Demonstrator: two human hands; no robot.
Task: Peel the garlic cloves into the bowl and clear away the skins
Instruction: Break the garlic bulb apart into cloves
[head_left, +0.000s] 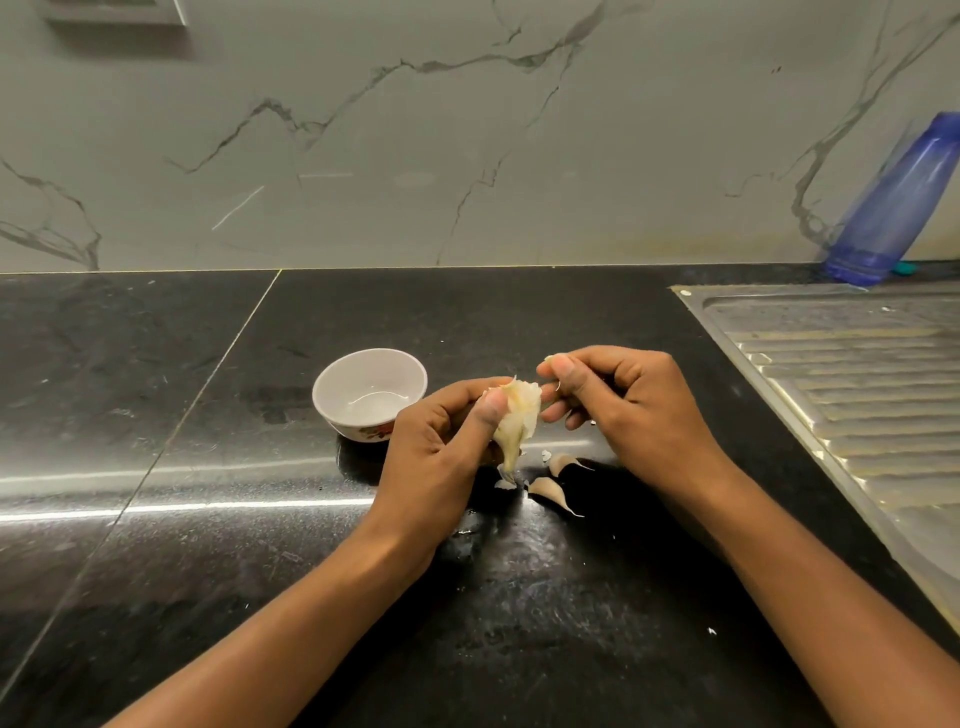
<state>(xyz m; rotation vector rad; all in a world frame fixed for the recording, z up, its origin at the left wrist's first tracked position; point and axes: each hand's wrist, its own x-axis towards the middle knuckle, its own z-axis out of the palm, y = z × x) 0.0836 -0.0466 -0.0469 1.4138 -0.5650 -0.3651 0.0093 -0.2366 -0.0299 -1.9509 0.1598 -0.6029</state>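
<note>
Two bare forearms (291, 613), nails (563, 370) seemingly short

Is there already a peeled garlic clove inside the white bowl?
No, the white bowl shows only its bare inside, while the left hand holds the garlic beside it and the right hand pinches a bit of skin.

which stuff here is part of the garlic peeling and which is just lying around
Job: garlic in the left hand, skin scrap pinched by the right hand, loose cloves on the counter, white bowl.
Lying about: blue bottle, steel drainboard.
</note>
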